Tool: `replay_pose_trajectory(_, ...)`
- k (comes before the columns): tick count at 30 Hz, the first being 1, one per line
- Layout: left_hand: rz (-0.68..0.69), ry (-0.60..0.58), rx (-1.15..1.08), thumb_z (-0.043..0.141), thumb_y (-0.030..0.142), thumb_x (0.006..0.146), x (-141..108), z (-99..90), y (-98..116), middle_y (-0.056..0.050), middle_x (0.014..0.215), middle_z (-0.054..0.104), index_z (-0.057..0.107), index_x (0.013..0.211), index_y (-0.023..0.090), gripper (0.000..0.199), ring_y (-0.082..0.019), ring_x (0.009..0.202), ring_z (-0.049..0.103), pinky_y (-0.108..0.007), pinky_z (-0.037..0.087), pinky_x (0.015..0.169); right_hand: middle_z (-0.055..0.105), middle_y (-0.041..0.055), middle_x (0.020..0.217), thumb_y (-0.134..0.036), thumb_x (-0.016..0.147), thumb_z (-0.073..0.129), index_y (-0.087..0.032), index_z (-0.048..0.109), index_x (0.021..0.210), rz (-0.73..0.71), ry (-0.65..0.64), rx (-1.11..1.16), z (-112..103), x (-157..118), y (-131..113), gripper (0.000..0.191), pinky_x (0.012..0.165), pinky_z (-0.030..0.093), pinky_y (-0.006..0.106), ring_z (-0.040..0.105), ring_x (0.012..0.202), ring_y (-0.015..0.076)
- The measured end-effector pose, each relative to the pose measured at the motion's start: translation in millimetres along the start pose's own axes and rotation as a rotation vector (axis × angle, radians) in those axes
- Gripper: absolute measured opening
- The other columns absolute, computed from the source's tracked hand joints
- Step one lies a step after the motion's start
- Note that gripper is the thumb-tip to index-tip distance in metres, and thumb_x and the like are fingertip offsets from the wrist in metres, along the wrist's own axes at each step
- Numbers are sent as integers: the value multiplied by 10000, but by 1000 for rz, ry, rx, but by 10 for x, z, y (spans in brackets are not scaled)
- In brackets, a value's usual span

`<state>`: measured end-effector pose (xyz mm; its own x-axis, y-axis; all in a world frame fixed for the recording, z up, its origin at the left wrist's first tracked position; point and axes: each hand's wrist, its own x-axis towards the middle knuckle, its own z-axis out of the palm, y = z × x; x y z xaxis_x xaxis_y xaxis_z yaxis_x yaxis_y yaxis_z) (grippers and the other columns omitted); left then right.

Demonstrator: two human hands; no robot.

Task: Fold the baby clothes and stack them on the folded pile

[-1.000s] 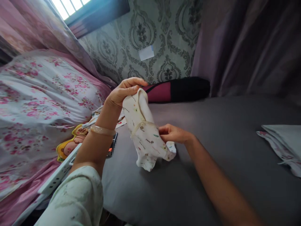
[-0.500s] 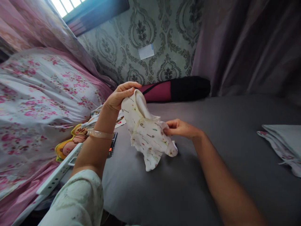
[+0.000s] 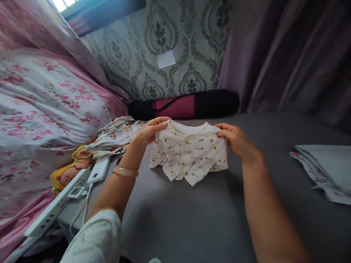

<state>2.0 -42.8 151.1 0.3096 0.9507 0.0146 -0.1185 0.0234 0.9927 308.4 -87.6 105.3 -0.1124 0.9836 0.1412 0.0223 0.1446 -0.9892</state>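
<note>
Both left hand (image 3: pixel 151 130) and right hand (image 3: pixel 236 139) pinching printed shirt (image 3: pixel 196 148), bag (image 3: pixel 215 104) behind, contents hidden

A broad bed surface covered in plain grey fabric (image 3: pixel 178 223) is observed. Along its far edge a long cylindrical bag of black and magenta fabric (image 3: pixel 179 107) is laid, and toward the right a folded stack of pale, partly printed cloth (image 3: pixel 327 164) is placed. At left, a loose pile of white printed fabric (image 3: pixel 116 135), a flat white rectangular device (image 3: pixel 100 169) and a partly hidden dark object (image 3: pixel 118 161) are noted, with a long white plastic power strip (image 3: pixel 56 206) positioned along the edge.
</note>
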Motion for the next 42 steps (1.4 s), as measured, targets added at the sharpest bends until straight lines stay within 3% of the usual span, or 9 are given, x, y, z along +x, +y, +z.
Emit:
replay_pose_trajectory(6, -113, 29, 11, 856, 245, 593, 0, 82, -333, -39, 791, 718, 718, 887, 174, 332, -121, 614, 645, -224, 518, 577, 686, 42, 799, -497, 669, 739, -195, 681, 884, 35, 54, -104, -108, -45, -32, 375, 562, 458, 262, 601, 652, 157)
replay_pose_trajectory(10, -96, 97, 98, 845, 287, 613, -27, 117, -434, -40, 743, 708, 718, 820, 171, 269, -116, 598, 629, -216, 494, 561, 681, 37, 787, -493, 666, 749, -184, 690, 882, 6, 96, -177, -115, -1, 32, 382, 565, 457, 262, 593, 644, 151)
replay_pose_trajectory(15, -35, 170, 211, 828, 325, 633, -78, 123, -431, 0, 620, 655, 704, 722, 181, 210, -81, 491, 539, -195, 395, 457, 681, 35, 780, -494, 667, 738, -180, 688, 862, -7, 135, -190, -88, 5, 36, 373, 560, 450, 255, 587, 642, 146)
replay_pose_trajectory(22, 38, 240, 342, 802, 409, 654, -207, 60, -332, 3, 553, 612, 661, 643, 173, 275, -70, 463, 488, -189, 321, 421, 671, 36, 769, -509, 679, 693, -168, 693, 834, -37, 170, -311, -38, -17, 1, 374, 564, 433, 255, 568, 637, 141)
replay_pose_trajectory(28, 126, 172, 413, 751, 509, 660, -336, -9, -126, -19, 628, 641, 716, 766, 157, 369, -94, 511, 512, -203, 350, 459, 680, 35, 748, -522, 694, 670, -176, 701, 795, -92, 94, -426, -86, -57, -154, 362, 582, 441, 276, 590, 655, 170)
replay_pose_trajectory(34, 238, 114, 516, 738, 477, 681, -428, -30, 334, -36, 671, 661, 728, 807, 171, 331, -115, 564, 553, -220, 400, 499, 691, 40, 730, -457, 664, 746, -207, 705, 758, -123, 15, -456, -216, -52, -556, 270, 560, 471, 277, 609, 651, 174)
replay_pose_trajectory(36, 324, 150, 592, 726, 465, 709, -476, 0, 509, -30, 648, 648, 729, 808, 171, 310, -113, 556, 549, -220, 392, 489, 684, 35, 711, -468, 670, 750, -210, 710, 746, -190, 43, -500, -236, -74, -756, 271, 531, 456, 266, 597, 628, 165)
replay_pose_trajectory(40, 645, 335, 731, 660, 444, 787, -542, 77, 765, -22, 685, 649, 725, 835, 175, 280, -124, 646, 584, -228, 432, 555, 664, 14, 696, -526, 763, 664, -218, 726, 801, -383, 167, -521, -227, -129, -1080, 316, 521, 432, 258, 572, 608, 145)
replay_pose_trajectory(42, 720, 295, 843, 660, 410, 786, -522, 81, 818, -20, 704, 653, 726, 811, 177, 244, -132, 695, 595, -237, 449, 604, 655, 11, 681, -526, 766, 666, -218, 731, 791, -396, 129, -567, -226, -122, -1150, 316, 532, 438, 266, 578, 619, 152)
